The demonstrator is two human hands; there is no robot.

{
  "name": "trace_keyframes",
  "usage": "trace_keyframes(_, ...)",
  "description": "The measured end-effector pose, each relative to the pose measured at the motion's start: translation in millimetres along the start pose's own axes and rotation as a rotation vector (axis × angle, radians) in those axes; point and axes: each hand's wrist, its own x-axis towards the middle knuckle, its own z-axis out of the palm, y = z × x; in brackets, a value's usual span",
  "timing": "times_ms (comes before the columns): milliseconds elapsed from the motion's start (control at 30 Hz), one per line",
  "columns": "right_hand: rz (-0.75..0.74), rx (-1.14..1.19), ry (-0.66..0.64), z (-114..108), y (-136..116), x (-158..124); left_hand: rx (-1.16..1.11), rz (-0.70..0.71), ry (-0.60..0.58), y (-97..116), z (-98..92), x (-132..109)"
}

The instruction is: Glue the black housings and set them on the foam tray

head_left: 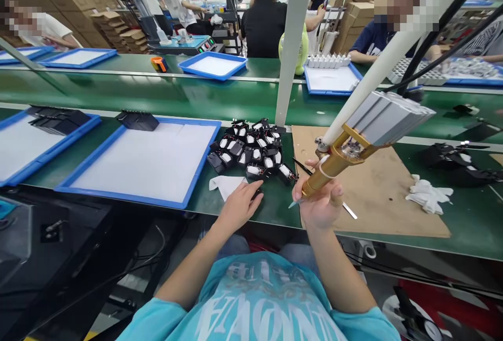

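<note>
My right hand (320,207) is wrapped round the lower end of a gold-coloured dispensing gun (326,171). Its pale tapered nozzle (293,205) points down and left, towards my left hand. A grey finned block (389,116) is fixed to the gun's upper end. My left hand (239,206) is closed at the table's front edge, its fingers round a small black part (257,193) that they mostly hide. Just behind it lies a pile of black housings with white pieces inside (251,147). A white cloth (228,186) lies beside my left fingers.
Blue-rimmed trays (188,202) with white liners stand at left, one with a black block (137,120) at its back edge. At right, a cardboard sheet (377,189) carries a crumpled white glove (429,195). A white post (288,47) rises behind the pile; people work beyond.
</note>
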Motion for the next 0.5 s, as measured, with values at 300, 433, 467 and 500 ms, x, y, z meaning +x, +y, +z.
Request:
trace_keyframes(300, 0.004, 0.054, -0.041, -5.0, -0.1, 0.3, 0.194, -0.143, 0.051, 17.5, 19.8, -1.9)
trace_keyframes(433, -0.003, 0.012, -0.032, -5.6, 0.1, 1.1, 0.216, -0.214, -0.123, 15.8, 13.4, -1.0)
trace_keyframes(467, -0.004, 0.002, -0.028, -6.0, 0.4, 1.1, 0.136, -0.235, -0.134, 13.3, 10.7, -0.9)
trace_keyframes(500, -0.004, -0.001, -0.022, -6.5, 0.7, 1.1, 0.010, -0.262, -0.129, 10.4, 7.7, -1.0)
